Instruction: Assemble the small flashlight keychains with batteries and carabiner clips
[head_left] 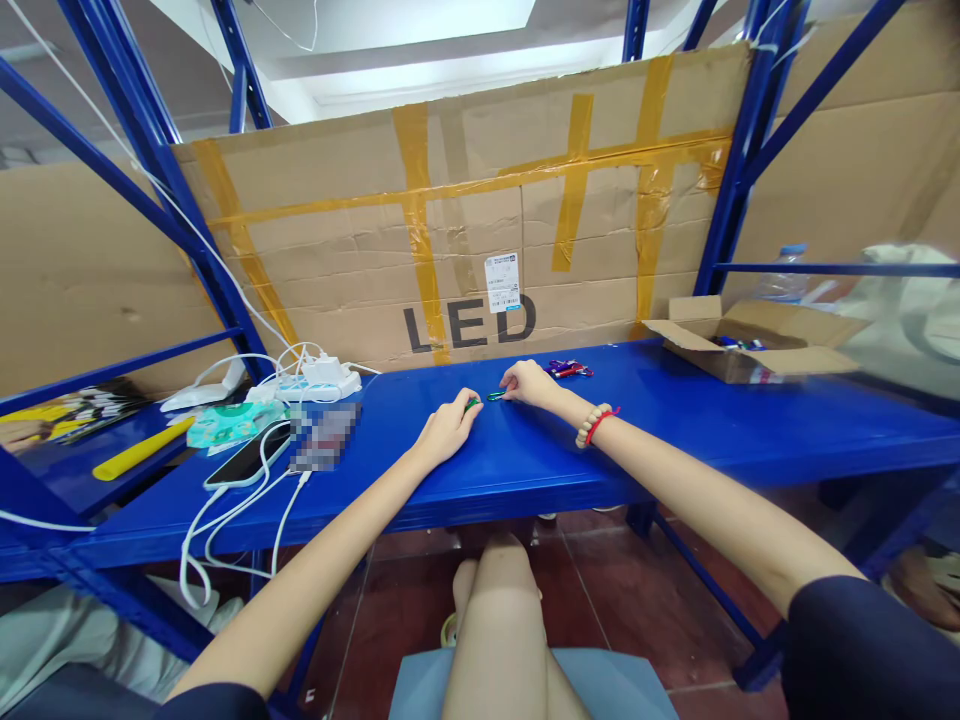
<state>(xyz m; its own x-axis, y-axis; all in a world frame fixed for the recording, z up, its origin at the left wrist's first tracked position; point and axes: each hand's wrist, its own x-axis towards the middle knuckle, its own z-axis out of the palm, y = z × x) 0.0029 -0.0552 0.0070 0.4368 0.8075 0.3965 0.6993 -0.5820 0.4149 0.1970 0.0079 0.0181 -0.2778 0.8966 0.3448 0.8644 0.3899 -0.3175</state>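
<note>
A taped cardboard panel (337, 270) printed "LED" stands behind a glossy blue table (637, 420). At the left end lie a phone (247, 457) with a white cable and, behind it, a white power strip (319, 378). Near the table's middle, a small green piece (472, 404) shows at the fingertips of the left hand (448, 428); most of it is hidden by the fingers. That hand is nearly closed, fingers curled around the piece, forearm slanting up from the lower left. Just beside it, a slim, shiny teal-green clip (496, 396) lies low over the tabletop, its right end at the right hand's (527, 383) pinched thumb and fingers. This hand bends down at the wrist, above a beaded bracelet (592, 425). Just beyond it sits a pile of purple and red clips (570, 369); farther right, an open carton (727, 365) holds small colored pieces.
</note>
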